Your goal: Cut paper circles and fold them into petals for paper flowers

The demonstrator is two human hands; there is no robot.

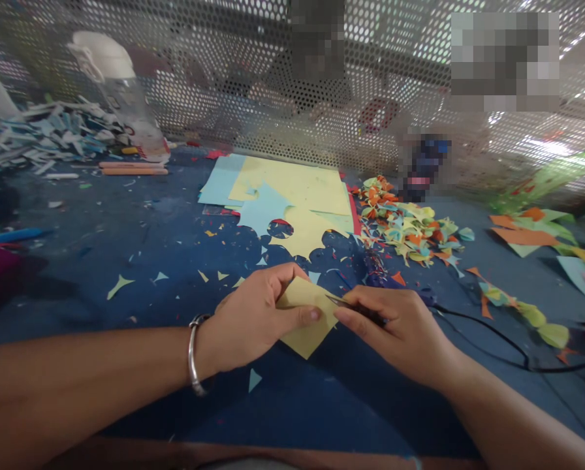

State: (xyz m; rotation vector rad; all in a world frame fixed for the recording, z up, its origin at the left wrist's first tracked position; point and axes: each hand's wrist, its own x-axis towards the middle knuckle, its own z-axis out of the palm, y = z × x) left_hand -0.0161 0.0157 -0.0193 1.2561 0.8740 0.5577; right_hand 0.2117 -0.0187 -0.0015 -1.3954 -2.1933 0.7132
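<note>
My left hand (256,320), with a metal bangle at the wrist, pinches a folded yellow paper piece (308,320) between thumb and fingers, just above the blue table (140,248). My right hand (400,329) is closed round a thin dark cutting tool (356,307) whose tip meets the paper's right edge. Both hands sit close together at the near middle of the table.
Yellow and light-blue paper sheets (292,196) with cut-out holes lie behind the hands. A heap of small coloured paper shapes (410,228) sits to the right, with more scraps (527,235) beyond. A black cable (498,336) runs right. A clear bottle (126,98), pencils and shredded paper lie far left. A perforated metal screen backs the table.
</note>
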